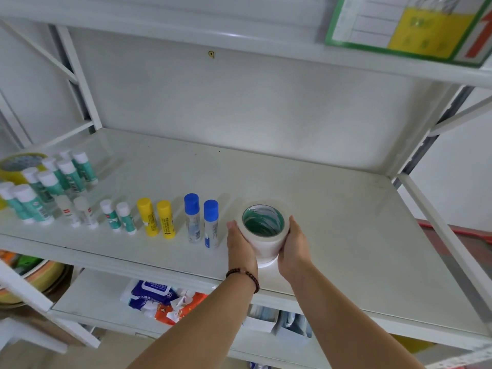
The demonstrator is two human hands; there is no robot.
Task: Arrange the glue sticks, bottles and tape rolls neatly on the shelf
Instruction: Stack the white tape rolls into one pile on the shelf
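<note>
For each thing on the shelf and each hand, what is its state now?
white tape stack: standing on the shelf, held from both sides.
left hand: pressed on the stack's left side.
right hand: pressed on its right side.
blue-capped bottles: upright, capped.
yellow glue sticks: upright, capped.
yellow tape roll: lying flat, far left.

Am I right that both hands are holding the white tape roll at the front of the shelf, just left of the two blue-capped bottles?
Not quite. The head view shows the left hand and right hand holding the white tape roll at the front of the shelf, but it sits just right of the two blue-capped bottles, not left.
</note>
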